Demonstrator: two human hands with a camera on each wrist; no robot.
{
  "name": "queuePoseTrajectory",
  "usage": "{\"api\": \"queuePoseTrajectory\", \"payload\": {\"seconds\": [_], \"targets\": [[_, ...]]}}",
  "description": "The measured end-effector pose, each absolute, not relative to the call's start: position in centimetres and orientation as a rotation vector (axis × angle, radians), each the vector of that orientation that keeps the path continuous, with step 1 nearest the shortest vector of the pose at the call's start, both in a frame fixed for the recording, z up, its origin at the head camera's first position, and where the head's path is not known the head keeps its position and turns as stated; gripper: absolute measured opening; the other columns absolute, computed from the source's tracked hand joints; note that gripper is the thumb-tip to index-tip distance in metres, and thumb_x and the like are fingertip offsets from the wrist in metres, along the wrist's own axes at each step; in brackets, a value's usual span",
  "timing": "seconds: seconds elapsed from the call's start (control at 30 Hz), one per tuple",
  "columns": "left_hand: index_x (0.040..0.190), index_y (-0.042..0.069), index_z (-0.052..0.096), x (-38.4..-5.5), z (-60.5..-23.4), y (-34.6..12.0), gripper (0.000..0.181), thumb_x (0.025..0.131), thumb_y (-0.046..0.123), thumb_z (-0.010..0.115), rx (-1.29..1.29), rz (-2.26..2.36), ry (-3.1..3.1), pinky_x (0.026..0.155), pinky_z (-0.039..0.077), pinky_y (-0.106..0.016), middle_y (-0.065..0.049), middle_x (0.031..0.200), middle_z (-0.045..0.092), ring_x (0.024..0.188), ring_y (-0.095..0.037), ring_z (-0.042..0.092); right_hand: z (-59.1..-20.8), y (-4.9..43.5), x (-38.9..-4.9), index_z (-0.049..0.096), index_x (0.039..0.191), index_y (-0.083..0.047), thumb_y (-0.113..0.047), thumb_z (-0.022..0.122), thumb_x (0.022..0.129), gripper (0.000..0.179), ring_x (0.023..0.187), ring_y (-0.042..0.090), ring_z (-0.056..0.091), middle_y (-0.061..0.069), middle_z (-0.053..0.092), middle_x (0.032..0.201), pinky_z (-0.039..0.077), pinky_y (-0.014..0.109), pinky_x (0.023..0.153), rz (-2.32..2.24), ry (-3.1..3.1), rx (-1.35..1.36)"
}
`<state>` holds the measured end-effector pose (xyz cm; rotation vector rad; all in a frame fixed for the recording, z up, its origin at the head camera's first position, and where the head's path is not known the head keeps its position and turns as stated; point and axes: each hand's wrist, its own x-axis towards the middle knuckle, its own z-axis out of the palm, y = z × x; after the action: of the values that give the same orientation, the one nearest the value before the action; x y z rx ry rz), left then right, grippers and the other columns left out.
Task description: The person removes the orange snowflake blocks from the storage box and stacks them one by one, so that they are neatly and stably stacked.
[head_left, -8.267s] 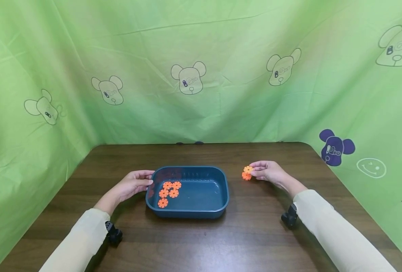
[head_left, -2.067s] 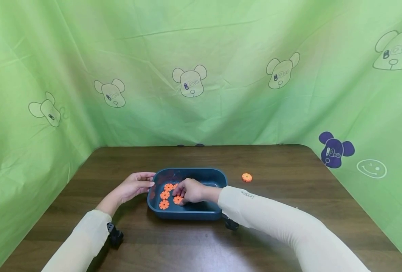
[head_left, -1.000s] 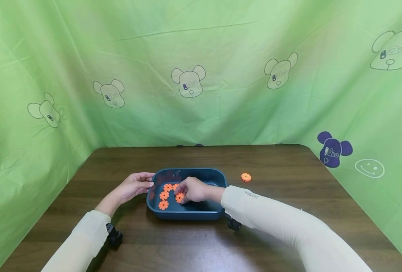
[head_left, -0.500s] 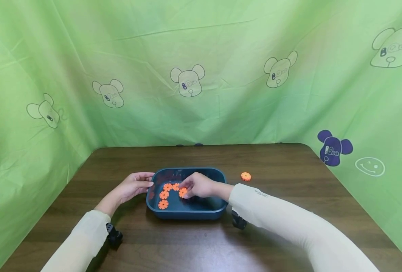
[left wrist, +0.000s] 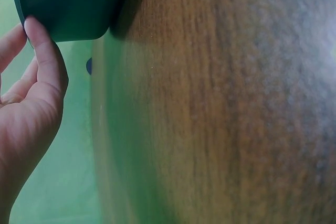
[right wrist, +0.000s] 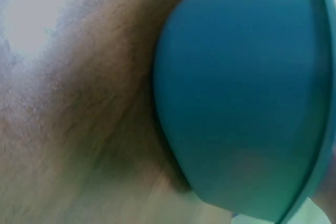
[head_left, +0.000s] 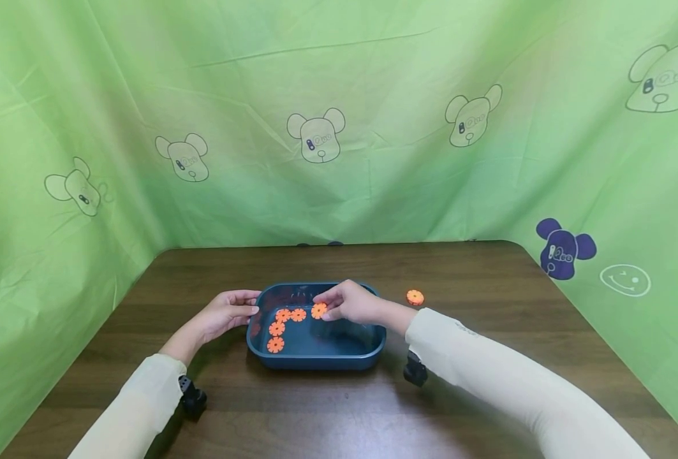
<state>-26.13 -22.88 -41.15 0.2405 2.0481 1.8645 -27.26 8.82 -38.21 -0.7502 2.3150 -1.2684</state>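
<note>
The right hand (head_left: 353, 303) pinches an orange disc (head_left: 319, 310) between thumb and fingers, its flower-like face turned toward the head camera. The held disc is inside the outline of the tray (head_left: 316, 364), toward the far side; how high above the floor of the tray, I cannot tell.

The left hand (head_left: 226, 313) grips the tray at its left end. In the left wrist view, the thumb lies against the outer wall up at the rim, with a finger meeting the edge beside it.

Left of the held disc, and apart from it, four more discs (head_left: 277, 328) lie in the tray. They form a bent row: up along the left side, then turning right at the far end. Neighbours sit touching or nearly so; whether they interlock is too small to tell.

Beyond the tray to the right, another disc (head_left: 415, 298) lies on the brown table (head_left: 350, 408). It looks thick, and I cannot tell if it is a single piece or a stack.

Both arms wear pale sleeves (head_left: 499, 366), with a black device (head_left: 192, 398) at each wrist. Behind the table hangs a green cloth (head_left: 373, 191) printed with mouse-eared heads.
</note>
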Motion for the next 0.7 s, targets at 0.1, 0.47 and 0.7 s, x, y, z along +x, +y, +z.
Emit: {"api": "queuePoseTrajectory", "payload": {"seconds": [0.1, 0.47, 0.7], "targets": [[0.142, -0.011, 0.038, -26.2, -41.2, -22.9, 0.054, 0.095, 0.006, 0.06, 0.24, 1.862, 2.049, 0.085, 0.052, -0.03, -0.017, 0.127, 0.058, 0.104, -0.017, 0.062, -37.9, 9.4, -27.5, 0.06, 0.128, 0.004, -0.001, 0.068, 0.089, 0.041, 0.098, 0.019, 0.065, 0.014, 0.063, 0.125, 0.052, 0.036, 0.088, -1.331, 2.317, -0.736], [0.142, -0.012, 0.036, -26.1, -41.1, -23.0, 0.055, 0.096, 0.006, 0.059, 0.256, 1.867, 2.036, 0.084, 0.052, -0.028, -0.021, 0.13, 0.055, 0.102, -0.015, 0.062, -37.3, 12.4, -28.7, 0.064, 0.124, 0.004, 0.003, 0.071, 0.085, 0.039, 0.093, 0.02, 0.064, 0.013, 0.069, 0.111, 0.054, 0.032, 0.082, -1.51, 2.377, -0.625], [0.142, -0.013, 0.036, -26.1, -41.1, -23.0, 0.055, 0.096, 0.006, 0.059, 0.256, 1.871, 2.034, 0.084, 0.052, -0.028, -0.019, 0.129, 0.056, 0.101, -0.015, 0.062, -36.7, 14.1, -28.8, 0.064, 0.123, 0.005, 0.003, 0.072, 0.084, 0.04, 0.092, 0.019, 0.067, 0.015, 0.07, 0.105, 0.055, 0.032, 0.081, -1.572, 2.397, -0.602]]}}
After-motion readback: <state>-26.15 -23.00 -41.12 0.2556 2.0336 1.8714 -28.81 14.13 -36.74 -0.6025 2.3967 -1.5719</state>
